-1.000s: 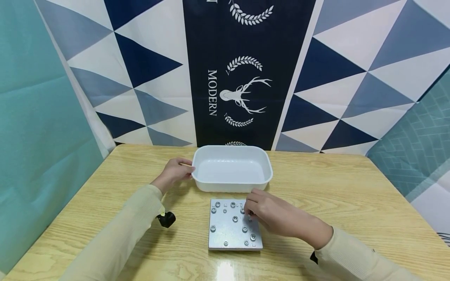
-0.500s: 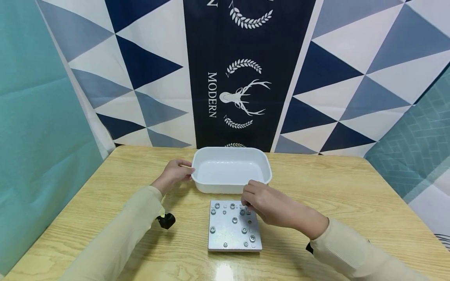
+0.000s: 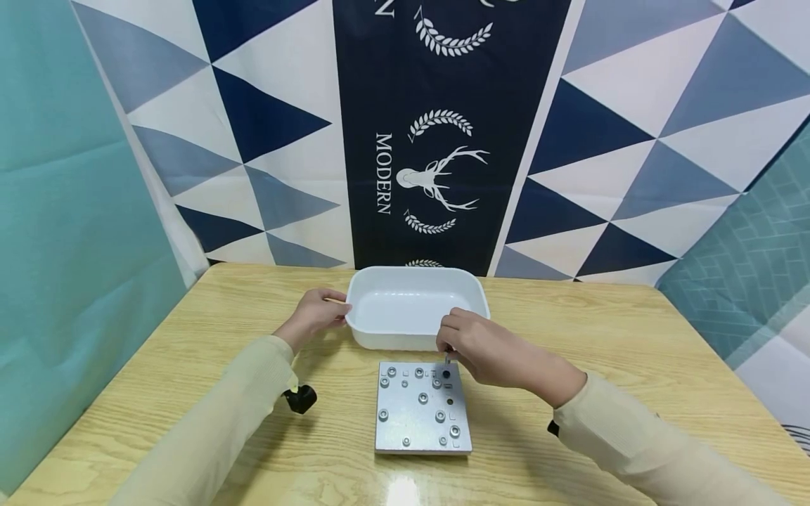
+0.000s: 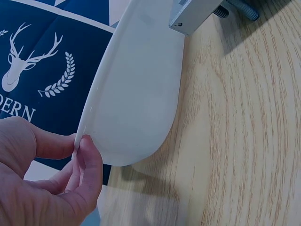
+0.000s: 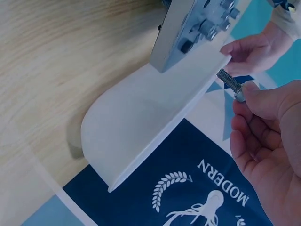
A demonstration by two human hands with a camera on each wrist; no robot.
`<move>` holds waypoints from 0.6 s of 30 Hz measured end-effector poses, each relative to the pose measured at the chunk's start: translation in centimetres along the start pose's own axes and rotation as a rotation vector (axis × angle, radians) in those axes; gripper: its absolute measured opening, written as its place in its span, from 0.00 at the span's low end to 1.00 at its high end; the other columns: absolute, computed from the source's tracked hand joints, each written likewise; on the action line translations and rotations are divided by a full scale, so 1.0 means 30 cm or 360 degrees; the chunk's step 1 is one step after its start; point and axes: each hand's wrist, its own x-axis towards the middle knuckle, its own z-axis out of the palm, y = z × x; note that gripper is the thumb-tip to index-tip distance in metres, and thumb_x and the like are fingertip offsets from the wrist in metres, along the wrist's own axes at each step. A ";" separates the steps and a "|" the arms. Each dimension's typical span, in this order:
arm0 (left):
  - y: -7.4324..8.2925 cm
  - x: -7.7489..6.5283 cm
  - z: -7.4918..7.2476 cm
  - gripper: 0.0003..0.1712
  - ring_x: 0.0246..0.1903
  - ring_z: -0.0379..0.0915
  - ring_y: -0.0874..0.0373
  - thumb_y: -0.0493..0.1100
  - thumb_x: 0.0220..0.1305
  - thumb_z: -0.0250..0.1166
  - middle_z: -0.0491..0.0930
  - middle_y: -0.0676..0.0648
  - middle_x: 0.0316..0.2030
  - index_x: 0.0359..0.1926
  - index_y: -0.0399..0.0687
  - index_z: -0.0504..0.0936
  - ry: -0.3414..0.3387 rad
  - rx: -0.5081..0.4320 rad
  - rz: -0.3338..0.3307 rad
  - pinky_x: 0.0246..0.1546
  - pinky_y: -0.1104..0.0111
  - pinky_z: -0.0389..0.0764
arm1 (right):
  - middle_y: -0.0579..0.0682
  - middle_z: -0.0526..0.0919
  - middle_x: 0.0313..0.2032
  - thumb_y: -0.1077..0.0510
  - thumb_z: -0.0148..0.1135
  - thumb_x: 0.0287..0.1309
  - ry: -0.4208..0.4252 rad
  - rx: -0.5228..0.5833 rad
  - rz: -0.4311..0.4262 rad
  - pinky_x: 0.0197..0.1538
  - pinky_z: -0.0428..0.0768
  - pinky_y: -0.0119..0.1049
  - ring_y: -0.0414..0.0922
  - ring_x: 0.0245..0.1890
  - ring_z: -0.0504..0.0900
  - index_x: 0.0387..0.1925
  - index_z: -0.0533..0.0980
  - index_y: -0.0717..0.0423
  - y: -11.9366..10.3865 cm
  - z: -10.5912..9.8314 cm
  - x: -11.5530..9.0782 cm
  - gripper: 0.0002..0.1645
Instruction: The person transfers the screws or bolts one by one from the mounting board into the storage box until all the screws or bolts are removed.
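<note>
Between thumb and fingers, my right hand point(image 3: 484, 348) pinches a bolt point(image 5: 229, 81) by its head, the threaded shank sticking out, just above the far right of a metal plate point(image 3: 414, 418). Several socket-head bolts point(image 3: 422, 398) sit in that plate, and an open dark hole point(image 3: 446, 374) shows near its far right corner. Behind the plate stands a white rectangular tub point(image 3: 411, 342). My left hand point(image 3: 314, 310) pinches the tub's left rim, as the left wrist view shows with thumb and fingers on either side of the wall point(image 4: 131, 89).
The wood-grain table point(image 3: 253, 450) spreads around the plate and tub. At its back hangs a patterned cloth point(image 3: 285, 140) with triangles and a deer print. Teal cloth point(image 3: 82, 246) borders the left side.
My right hand has lifted away from the plate toward the tub, drawing the bolt out and exposing a hole. The left hand stays on the tub's rim.
</note>
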 end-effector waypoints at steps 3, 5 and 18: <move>0.002 0.000 0.002 0.19 0.34 0.74 0.59 0.36 0.65 0.61 0.75 0.38 0.49 0.56 0.35 0.73 0.0001 0.0010 0.0002 0.40 0.73 0.82 | 0.44 0.78 0.29 0.68 0.70 0.48 -0.0006 0.0012 0.0012 0.39 0.78 0.30 0.40 0.33 0.72 0.30 0.77 0.55 0.019 -0.006 0.006 0.10; 0.004 0.000 0.003 0.19 0.34 0.74 0.59 0.36 0.65 0.60 0.75 0.38 0.50 0.56 0.35 0.73 0.0001 0.0015 0.0002 0.38 0.74 0.82 | 0.45 0.79 0.29 0.69 0.70 0.48 -0.0007 0.0016 0.0022 0.39 0.79 0.31 0.40 0.34 0.73 0.30 0.77 0.56 0.032 -0.012 0.013 0.10; 0.000 -0.021 0.012 0.20 0.35 0.75 0.58 0.36 0.65 0.60 0.74 0.37 0.51 0.56 0.34 0.73 0.0019 0.0052 0.0037 0.42 0.72 0.83 | 0.47 0.80 0.29 0.70 0.69 0.48 -0.0031 0.0052 0.0137 0.38 0.80 0.30 0.42 0.34 0.73 0.29 0.79 0.58 0.123 -0.027 0.073 0.08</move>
